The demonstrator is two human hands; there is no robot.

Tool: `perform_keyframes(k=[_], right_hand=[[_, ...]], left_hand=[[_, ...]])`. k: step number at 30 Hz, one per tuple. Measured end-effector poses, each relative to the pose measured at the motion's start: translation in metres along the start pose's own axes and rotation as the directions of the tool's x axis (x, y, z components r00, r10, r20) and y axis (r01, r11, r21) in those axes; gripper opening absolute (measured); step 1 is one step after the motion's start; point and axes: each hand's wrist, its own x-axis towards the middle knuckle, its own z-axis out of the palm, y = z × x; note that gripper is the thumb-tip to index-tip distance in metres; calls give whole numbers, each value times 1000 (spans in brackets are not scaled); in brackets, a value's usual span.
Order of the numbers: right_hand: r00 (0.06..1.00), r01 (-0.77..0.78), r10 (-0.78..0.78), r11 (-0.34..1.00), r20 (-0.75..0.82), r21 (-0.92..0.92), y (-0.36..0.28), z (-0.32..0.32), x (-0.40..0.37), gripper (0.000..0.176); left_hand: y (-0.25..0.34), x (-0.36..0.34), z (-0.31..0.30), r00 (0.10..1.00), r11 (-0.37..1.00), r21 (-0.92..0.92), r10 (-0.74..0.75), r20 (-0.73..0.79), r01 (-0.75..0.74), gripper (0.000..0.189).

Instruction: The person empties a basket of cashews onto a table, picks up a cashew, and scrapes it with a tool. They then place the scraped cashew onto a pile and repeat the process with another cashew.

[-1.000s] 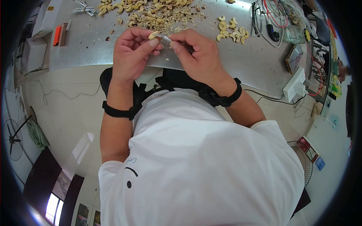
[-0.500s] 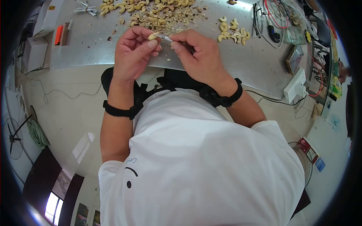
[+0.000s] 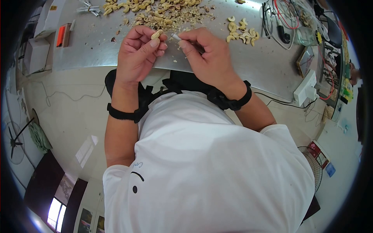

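Observation:
Between the thumb and fingers of my left hand (image 3: 138,50) is a cashew nut (image 3: 156,34), pale with some skin on it. My right hand (image 3: 206,50) pinches a slim tool with a whitish, metallic-looking end (image 3: 175,36); its exact kind is too small to tell. A small gap separates the tool from the cashew. Just beyond my hands lies a heap of cashews and skin fragments (image 3: 167,17) on the metal table (image 3: 93,50). To the right of my right hand sits a separate group of pale cashews (image 3: 243,32).
At the left, an orange-and-brown object (image 3: 61,36) lies near white boxes (image 3: 39,50). A bundle of slim silvery tools (image 3: 90,9) is at the back left. Cables (image 3: 287,23), a glass jar (image 3: 306,36) and a white power strip (image 3: 305,88) line the right side.
The tool in my right hand has drawn back to the right, away from the cashew. My left fingers have turned the cashew more upright.

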Motion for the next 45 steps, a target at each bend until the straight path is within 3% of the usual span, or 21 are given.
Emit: perform_keyframes(k=[5,14,22,28,35,38,45], right_hand=[[1000,25,-25,1000,5,-13,-1,4,0,11],[998,67,-67,997,-6,-26,1,6,4,11],[998,65,-64,995,19,-71,-2,5,5,11],[996,-13,8,998,-84,-62,-2,4,6,12],[999,37,-37,998,8,-57,-6,5,4,11],[999,32,-32,998,-9,-50,-6,8,4,11],[999,-8,1,993,-54,-118,-8,9,4,10]], left_hand=[[-7,2,-2,998,997,53,62,-21,-61,18],[-5,3,9,994,995,99,41,-100,-31,22],[-7,4,4,996,996,88,42,-79,-35,20],[-4,2,9,991,997,67,37,-126,-29,20],[-11,3,-3,994,997,33,78,-81,-76,22],[-9,2,7,985,995,68,87,-150,-77,21],[-11,2,-3,993,995,53,86,-83,-81,22]])
